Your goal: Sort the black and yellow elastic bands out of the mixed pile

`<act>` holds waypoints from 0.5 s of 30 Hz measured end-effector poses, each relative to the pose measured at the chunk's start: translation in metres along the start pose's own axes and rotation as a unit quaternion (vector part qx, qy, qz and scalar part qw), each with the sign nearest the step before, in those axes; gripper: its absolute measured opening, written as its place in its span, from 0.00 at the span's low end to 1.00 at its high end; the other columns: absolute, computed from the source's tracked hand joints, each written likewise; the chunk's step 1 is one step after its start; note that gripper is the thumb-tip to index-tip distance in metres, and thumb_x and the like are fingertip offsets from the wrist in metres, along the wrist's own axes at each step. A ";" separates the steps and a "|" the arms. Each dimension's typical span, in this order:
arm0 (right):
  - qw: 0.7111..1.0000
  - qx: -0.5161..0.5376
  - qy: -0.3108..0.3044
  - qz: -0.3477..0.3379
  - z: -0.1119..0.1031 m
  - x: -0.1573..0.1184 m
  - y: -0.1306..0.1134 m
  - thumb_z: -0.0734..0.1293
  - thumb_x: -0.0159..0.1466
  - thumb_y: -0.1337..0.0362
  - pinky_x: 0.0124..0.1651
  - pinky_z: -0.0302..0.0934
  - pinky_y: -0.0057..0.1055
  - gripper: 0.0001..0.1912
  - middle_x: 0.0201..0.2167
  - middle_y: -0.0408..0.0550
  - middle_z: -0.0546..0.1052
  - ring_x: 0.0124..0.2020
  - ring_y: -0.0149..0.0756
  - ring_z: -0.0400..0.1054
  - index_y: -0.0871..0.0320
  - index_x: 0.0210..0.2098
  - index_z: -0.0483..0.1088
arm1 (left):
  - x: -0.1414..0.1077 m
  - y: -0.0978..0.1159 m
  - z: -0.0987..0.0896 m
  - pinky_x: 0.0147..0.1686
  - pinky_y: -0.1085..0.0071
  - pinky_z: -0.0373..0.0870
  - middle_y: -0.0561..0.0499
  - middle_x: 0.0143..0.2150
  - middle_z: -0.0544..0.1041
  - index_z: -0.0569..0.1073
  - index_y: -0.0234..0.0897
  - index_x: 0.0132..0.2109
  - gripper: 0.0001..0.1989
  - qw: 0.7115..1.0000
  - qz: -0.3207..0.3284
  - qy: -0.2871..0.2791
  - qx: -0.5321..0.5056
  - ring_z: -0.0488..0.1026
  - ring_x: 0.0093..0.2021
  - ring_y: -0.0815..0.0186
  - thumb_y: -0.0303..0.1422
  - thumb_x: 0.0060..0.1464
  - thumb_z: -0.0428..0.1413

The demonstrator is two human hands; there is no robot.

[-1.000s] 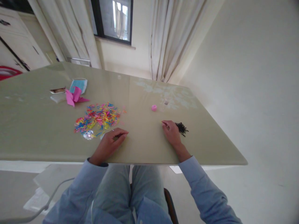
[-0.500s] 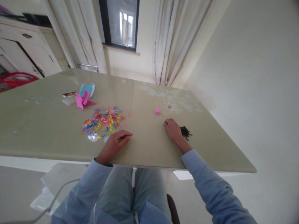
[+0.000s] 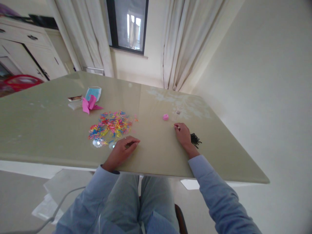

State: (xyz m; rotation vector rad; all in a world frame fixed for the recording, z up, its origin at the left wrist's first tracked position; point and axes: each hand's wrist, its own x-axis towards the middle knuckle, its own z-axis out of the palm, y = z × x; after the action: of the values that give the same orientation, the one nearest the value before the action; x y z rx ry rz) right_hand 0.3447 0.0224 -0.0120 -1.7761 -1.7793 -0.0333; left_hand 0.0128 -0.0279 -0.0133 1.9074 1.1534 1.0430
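Note:
My left hand (image 3: 123,151) rests on the table, thumb and fingertips pressed together; whatever may be between them is too small to make out. Just beyond it lies a loose pile of small loops (image 3: 114,125) in red, yellow, blue and pink, which look like rubber bands or clips. Further right, my right hand (image 3: 183,135) is pinched near the tabletop, with a tiny pale yellowish bit at its fingertips. Beside that wrist lies a bunch of thin black pieces (image 3: 195,139), partly hidden by the hand. A small pink ring-shaped thing (image 3: 165,117) sits beyond the right hand's fingers.
A pink folded-paper shape (image 3: 90,104), a blue face mask (image 3: 94,93) and a small printed card (image 3: 75,98) lie at the far left of the table (image 3: 151,156). Shiny clear discs (image 3: 97,143) lie by the pile's near edge. A small clear item (image 3: 178,112) lies at the right.
My right hand has turned slightly and its fingertips have shifted a little away from me, still pinched. My left hand keeps its pose. The whole view has shifted slightly.

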 end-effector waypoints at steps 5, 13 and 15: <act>0.997 0.076 0.009 -0.030 -0.004 -0.019 -0.015 0.60 0.66 0.61 0.42 0.66 0.37 0.13 0.36 0.53 0.77 0.35 0.40 0.70 0.59 0.38 0.74 | -0.001 0.005 -0.001 0.41 0.67 0.71 0.48 0.36 0.81 0.79 0.38 0.37 0.12 1.000 -0.003 0.012 -0.004 0.76 0.38 0.63 0.38 0.57 0.54; 0.983 0.103 -0.102 -0.112 -0.009 -0.033 -0.033 0.60 0.67 0.59 0.40 0.65 0.36 0.12 0.36 0.51 0.77 0.31 0.37 0.69 0.56 0.38 0.74 | -0.001 0.008 -0.014 0.32 0.71 0.69 0.48 0.33 0.80 0.79 0.36 0.37 0.14 0.996 -0.022 0.085 -0.007 0.73 0.32 0.66 0.40 0.57 0.53; 0.983 0.107 -0.099 -0.113 -0.008 -0.031 -0.032 0.60 0.67 0.60 0.40 0.65 0.36 0.12 0.36 0.51 0.77 0.31 0.37 0.69 0.57 0.38 0.74 | 0.002 0.002 -0.028 0.31 0.72 0.67 0.48 0.34 0.79 0.80 0.36 0.38 0.14 0.991 -0.027 0.124 0.040 0.71 0.30 0.67 0.40 0.57 0.53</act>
State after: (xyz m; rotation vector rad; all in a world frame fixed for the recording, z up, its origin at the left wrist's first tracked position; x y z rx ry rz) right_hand 0.3164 -0.0124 -0.0062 -1.4619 -2.0351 0.2403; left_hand -0.0108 -0.0234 0.0017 1.8331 1.3982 1.2475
